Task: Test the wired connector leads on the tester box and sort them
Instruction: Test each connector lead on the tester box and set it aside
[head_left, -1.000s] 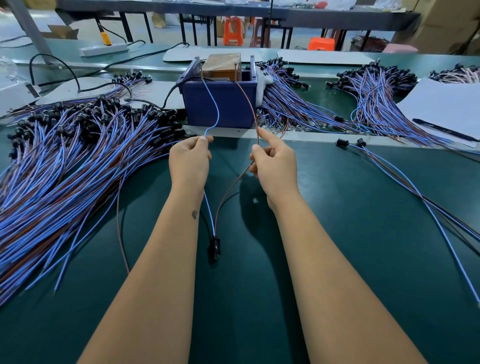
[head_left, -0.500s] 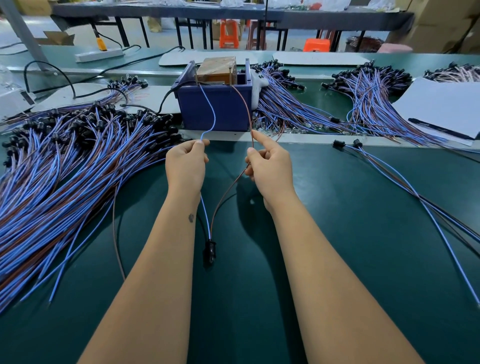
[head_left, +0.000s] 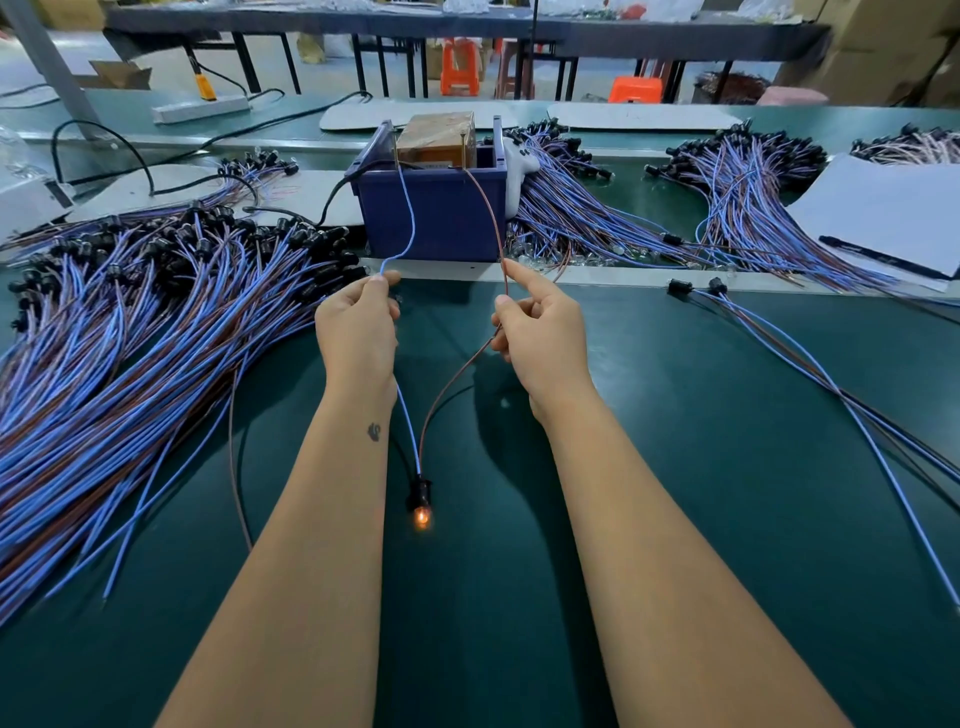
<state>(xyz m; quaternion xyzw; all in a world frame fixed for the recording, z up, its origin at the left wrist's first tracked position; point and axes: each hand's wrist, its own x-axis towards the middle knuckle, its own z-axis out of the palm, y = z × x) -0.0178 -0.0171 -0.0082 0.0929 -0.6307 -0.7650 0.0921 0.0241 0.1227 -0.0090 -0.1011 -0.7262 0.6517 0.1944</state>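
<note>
Two hands are busy with one lead at the middle of the green surface (head_left: 701, 467). The left hand (head_left: 358, 332) pinches the blue wire (head_left: 410, 228) near its top, fingers curled round it, while the right hand (head_left: 540, 332) pinches the brown wire (head_left: 485, 208) between thumb and forefinger. Both wires rise to the tester box (head_left: 434, 218), a blue bin with a taped block inside, and seem to touch its two upright contact pins, though the contact itself is too small to be sure of. Below the hands the wires meet at a black connector (head_left: 420, 491) hanging between the forearms, and its small bulb (head_left: 422, 517) glows orange, so I judge this lead to be passing its test at this instant.

As for progress, much is left. A very large heap of leads (head_left: 130, 353) spreads over the left of the surface. Two bundles (head_left: 597, 218) lie beside and to the right of the box, and a few loose leads (head_left: 779, 338) lie apart on the near right. I cannot tell which of these are tested and which wait. What remains for the lead in hand is to lift it off the box and lay it with its proper group.
</note>
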